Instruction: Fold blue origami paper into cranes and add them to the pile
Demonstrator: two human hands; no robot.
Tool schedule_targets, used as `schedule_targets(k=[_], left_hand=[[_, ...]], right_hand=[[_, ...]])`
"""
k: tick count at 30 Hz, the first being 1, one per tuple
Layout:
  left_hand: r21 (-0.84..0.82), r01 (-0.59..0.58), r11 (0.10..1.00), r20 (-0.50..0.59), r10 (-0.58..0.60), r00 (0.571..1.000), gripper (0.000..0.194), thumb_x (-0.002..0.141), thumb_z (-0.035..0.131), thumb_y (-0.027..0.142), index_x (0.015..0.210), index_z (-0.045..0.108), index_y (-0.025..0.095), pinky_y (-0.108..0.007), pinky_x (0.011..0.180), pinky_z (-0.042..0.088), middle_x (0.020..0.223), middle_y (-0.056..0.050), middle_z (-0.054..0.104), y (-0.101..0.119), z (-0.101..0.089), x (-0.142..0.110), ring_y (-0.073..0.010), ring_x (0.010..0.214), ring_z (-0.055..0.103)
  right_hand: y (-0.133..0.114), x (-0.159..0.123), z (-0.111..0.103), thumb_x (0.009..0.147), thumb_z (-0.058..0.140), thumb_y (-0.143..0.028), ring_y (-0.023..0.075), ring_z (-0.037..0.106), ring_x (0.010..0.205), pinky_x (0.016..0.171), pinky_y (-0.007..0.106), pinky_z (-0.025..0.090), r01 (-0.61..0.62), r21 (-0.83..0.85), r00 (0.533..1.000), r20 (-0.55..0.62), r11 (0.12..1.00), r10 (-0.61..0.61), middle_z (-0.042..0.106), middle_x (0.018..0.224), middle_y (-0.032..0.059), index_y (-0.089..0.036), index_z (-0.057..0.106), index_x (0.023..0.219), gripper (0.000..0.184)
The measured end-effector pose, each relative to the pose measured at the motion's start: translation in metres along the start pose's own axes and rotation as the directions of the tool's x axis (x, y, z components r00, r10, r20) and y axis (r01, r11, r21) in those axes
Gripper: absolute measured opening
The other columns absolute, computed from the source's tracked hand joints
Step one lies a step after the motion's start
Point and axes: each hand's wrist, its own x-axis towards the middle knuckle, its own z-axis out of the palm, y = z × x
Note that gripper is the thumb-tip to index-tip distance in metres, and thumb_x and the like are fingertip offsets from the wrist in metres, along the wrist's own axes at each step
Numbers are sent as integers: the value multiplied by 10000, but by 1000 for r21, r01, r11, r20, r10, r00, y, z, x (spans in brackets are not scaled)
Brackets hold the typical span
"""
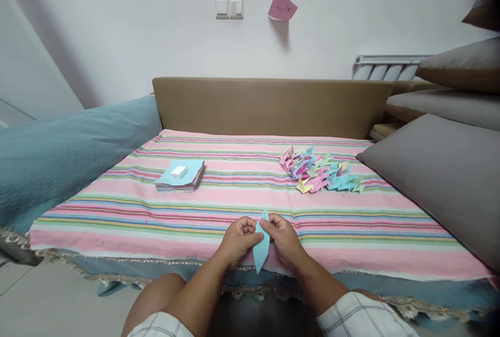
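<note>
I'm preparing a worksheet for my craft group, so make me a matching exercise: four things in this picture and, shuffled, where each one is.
1. blue folded paper
2. paper stack
3. pink note
4. multicoloured folded pieces

A. on the wall
B. on the striped cloth, near the large grey cushion
C. in the left hand and right hand
D. beneath a small white block

Pairs: 1-C, 2-D, 3-A, 4-B

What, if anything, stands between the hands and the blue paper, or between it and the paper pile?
Nothing visible: left hand and right hand hold the blue paper. Toward the paper pile: the right hand, then striped cloth.
</note>
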Motion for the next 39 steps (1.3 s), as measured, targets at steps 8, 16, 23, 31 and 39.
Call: schedule_targets(k=[8, 16, 23, 31, 39], left_hand=[[66, -37, 997, 40, 35, 999, 360, 567, 767, 402, 617, 528, 138, -194, 510, 281, 531, 68, 462, -1, 2, 1, -52, 502, 383], [172, -66, 983, 96, 50, 994, 351, 592, 742, 433, 589, 553, 137, -206, 504, 247, 518, 61, 430, -1, 0, 0, -60, 505, 342], [112, 33, 993, 155, -51, 987, 387, 512, 792, 433, 592, 554, 139, -201, 467, 269, 484, 51, 490, 3, 3, -3, -62, 449, 387], [-27, 49, 998, 102, -46, 994, 333, 558, 786, 398, 617, 614, 118, -212, 518, 368, 539, 6, 606, 0, 3, -3, -87, 484, 503], [-160, 52, 986, 68, -41, 997, 364, 502, 830, 333, 710, 614, 127, -253, 584, 464, 630, -29, 677, 3, 7, -1, -146, 580, 615]], right_hand=[[3, 0, -1, 659, 692, -445, 105, 432, 579, 572, 235, 357, 53, -74, 999, 17, 996, -52, 506, 597, -40, -171, 546, 636, 312], [-8, -1, -3, 671, 654, -506, 88, 324, 527, 509, 221, 291, 122, -279, 992, 11, 952, -124, 360, 512, -61, -182, 441, 527, 413], [-12, -1, -4, 727, 561, -591, 103, 363, 503, 502, 242, 300, 62, -260, 998, -9, 964, -67, 431, 498, -32, -180, 491, 518, 466], [-12, 4, -7, 680, 639, -560, 91, 429, 500, 487, 223, 329, -3, -191, 994, 104, 982, 23, 512, 549, -35, -161, 591, 686, 402], [-13, 6, -8, 656, 671, -538, 68, 408, 425, 429, 201, 319, -43, -171, 995, 81, 984, 58, 490, 488, -60, -167, 553, 663, 389]])
